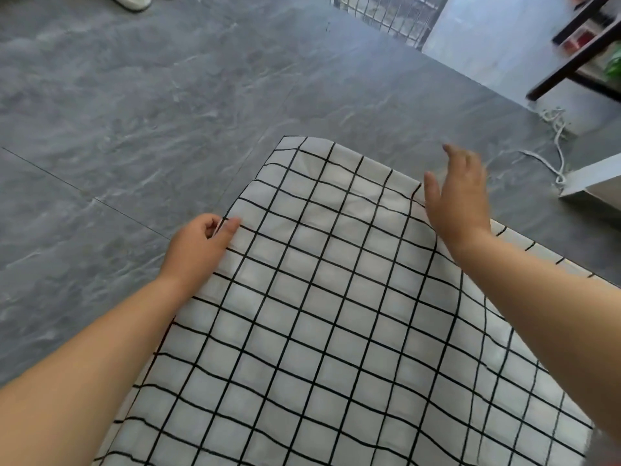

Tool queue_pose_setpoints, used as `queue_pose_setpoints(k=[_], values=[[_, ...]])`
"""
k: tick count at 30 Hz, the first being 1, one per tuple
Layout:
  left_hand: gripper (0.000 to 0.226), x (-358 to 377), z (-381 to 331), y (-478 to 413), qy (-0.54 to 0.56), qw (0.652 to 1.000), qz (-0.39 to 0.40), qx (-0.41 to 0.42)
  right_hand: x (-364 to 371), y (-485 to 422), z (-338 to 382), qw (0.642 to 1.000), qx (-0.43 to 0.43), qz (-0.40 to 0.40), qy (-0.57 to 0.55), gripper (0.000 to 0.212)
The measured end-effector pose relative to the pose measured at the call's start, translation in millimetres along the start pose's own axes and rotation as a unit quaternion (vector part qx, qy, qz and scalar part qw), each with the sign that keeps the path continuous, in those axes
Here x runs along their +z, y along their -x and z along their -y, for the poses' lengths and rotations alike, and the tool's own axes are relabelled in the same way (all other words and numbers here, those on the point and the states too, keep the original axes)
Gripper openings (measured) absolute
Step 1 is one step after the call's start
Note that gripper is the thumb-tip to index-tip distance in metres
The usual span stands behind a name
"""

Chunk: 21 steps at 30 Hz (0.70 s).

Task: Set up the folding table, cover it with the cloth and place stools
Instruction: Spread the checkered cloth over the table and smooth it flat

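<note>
Under hands: white black-grid cloth [319, 297], rippled, left-pinched.

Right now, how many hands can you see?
2. The left hand pinches the left edge of the checked cloth. The right hand is open over the cloth's far right edge; I cannot tell if it touches.

One checked cloth [336, 331], two hands [198, 243] [457, 200], one white cord [557, 156], one dark shelf [578, 58]
</note>
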<state>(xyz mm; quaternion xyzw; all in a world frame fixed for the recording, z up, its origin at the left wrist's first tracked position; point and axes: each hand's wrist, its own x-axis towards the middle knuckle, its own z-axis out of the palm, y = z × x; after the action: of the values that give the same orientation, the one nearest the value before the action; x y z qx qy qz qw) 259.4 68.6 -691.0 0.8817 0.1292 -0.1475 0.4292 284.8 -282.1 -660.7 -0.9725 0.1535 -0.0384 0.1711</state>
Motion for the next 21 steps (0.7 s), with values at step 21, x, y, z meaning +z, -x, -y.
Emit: queue_pose_setpoints(k=[21], values=[[0.017, 0.9, -12.8, -19.2, 0.095, 0.994, -0.032, 0.031, 31.7, 20.4, 13.8, 0.980, -0.059, 0.168, 0.093, 0.060]])
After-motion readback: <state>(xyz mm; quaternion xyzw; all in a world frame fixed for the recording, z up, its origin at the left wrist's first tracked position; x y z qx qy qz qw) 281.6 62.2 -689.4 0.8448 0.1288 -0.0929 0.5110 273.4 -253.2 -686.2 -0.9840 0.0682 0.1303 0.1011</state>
